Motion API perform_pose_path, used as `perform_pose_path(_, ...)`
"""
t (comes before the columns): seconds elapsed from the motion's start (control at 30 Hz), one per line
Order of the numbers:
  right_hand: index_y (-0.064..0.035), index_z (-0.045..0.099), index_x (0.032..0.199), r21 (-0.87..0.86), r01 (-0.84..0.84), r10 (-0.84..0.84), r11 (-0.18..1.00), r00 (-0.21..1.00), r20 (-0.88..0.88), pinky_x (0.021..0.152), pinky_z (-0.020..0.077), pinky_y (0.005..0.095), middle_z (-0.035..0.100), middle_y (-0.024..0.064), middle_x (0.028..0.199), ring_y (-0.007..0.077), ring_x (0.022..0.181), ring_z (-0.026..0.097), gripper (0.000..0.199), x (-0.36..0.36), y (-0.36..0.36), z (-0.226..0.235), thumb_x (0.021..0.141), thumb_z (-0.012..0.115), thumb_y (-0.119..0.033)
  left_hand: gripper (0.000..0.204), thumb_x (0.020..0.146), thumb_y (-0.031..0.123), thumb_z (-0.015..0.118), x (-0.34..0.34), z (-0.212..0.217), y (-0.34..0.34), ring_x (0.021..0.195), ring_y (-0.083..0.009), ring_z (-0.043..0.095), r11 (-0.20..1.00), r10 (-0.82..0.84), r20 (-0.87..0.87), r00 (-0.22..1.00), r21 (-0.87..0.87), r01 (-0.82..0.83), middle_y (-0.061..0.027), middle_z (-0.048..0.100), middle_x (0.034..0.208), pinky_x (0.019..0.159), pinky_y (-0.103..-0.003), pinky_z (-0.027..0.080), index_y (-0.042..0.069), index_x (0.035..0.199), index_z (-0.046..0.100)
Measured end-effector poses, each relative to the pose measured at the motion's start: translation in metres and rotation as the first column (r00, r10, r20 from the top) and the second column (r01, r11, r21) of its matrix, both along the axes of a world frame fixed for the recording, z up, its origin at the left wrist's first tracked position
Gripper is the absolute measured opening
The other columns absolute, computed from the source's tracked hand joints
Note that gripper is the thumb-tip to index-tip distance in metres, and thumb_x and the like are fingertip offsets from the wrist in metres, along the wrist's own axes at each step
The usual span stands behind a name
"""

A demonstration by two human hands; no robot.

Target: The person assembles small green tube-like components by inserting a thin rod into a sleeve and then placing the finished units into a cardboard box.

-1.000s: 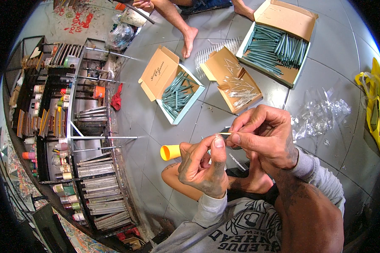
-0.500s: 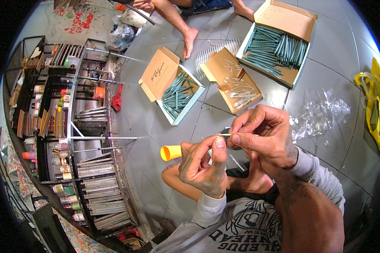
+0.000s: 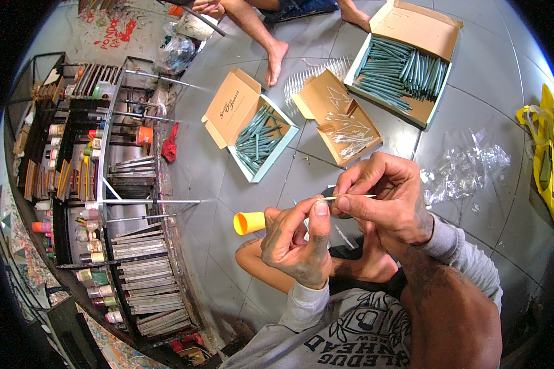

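Between the thumb and fingers of my right hand (image 3: 381, 197) is a toothpick (image 3: 364, 196), pale and thin, lying nearly level with its pointed end outward. Its other end meets the thumb and index fingertips of my left hand (image 3: 301, 243), which are pinched together; anything tiny between them is too small to make out. A yellow cup (image 3: 248, 224) lies on its side just left of my left hand. Beyond the hands stand an open box of slim dark-green sticks (image 3: 258, 140) and a cardboard box with clear thin pieces (image 3: 351, 135).
A larger open box of green sticks (image 3: 406, 74) is at the far right. Clear plastic bags (image 3: 465, 169) and a yellow bag (image 3: 548, 154) lie to the right. Another person's bare foot (image 3: 277, 61) rests ahead, near a row of clear spikes (image 3: 311, 77). A crowded metal shelf (image 3: 108, 184) runs along the left.
My right fingers have shifted slightly, and more of the toothpick's pointed end shows. Both hands stay nearly in place.
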State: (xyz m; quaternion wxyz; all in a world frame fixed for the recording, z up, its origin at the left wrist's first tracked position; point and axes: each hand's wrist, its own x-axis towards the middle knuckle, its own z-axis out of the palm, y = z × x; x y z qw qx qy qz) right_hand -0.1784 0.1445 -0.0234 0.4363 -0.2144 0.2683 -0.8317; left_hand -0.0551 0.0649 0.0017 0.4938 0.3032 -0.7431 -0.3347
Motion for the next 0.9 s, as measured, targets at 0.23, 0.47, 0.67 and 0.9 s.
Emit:
perform_pose_path(0.23,0.0047,0.065,0.099,0.003,0.008,-0.007,1.0,0.994,-0.107,0.087,0.055,0.0326,0.068,0.0126,0.102,0.0179,0.094,0.067,0.015,-0.002,0.004,-0.001,0.085,0.072,0.005,0.012,0.078,0.01,0.081,0.004,0.003,-0.001,0.062,-0.009,0.037,0.997,-0.019,0.08,0.997,-0.068,0.025,0.0003,0.068,0.071,0.056,-0.026,0.029,0.002,0.086,0.077)
perform_pose_path(0.47,0.0056,0.067,0.102,-0.008,0.037,-0.038,0.999,0.972,-0.233,0.088,0.0542,0.0311,0.068,0.0124,0.1,0.0188,0.096,0.067,0.017,-0.003,0.004,-0.001,0.085,0.068,0.007,0.015,0.078,0.012,0.083,0.01,0.009,-0.01,0.068,-0.0121,0.044,0.983,-0.104,0.19,0.976,-0.131,0.13,0.0002,0.07,0.072,0.064,-0.027,0.035,0.003,0.089,0.079)
perform_pose_path(0.67,0.0043,0.068,0.098,-0.017,0.063,-0.066,0.998,0.949,-0.308,0.085,0.0533,0.0311,0.066,0.0129,0.1,0.0187,0.094,0.066,0.014,-0.007,0.008,-0.001,0.085,0.066,0.008,0.019,0.077,0.014,0.085,0.01,0.012,-0.009,0.066,-0.0101,0.041,0.988,-0.129,0.173,0.976,-0.061,0.141,0.001,0.071,0.073,0.059,-0.025,0.032,0.004,0.092,0.08)
perform_pose_path(0.9,-0.0002,0.067,0.094,-0.162,0.413,-0.393,0.896,0.572,-0.72,0.076,0.0489,0.033,0.058,0.0124,0.094,0.0226,0.086,0.061,0.018,-0.015,0.007,-0.002,0.081,0.057,0.007,0.019,0.077,0.014,0.085,0.007,0.01,-0.004,0.063,-0.0095,0.037,0.996,-0.089,0.15,0.985,0.03,0.086,0.0023,0.071,0.073,0.056,-0.025,0.029,0.005,0.093,0.08)
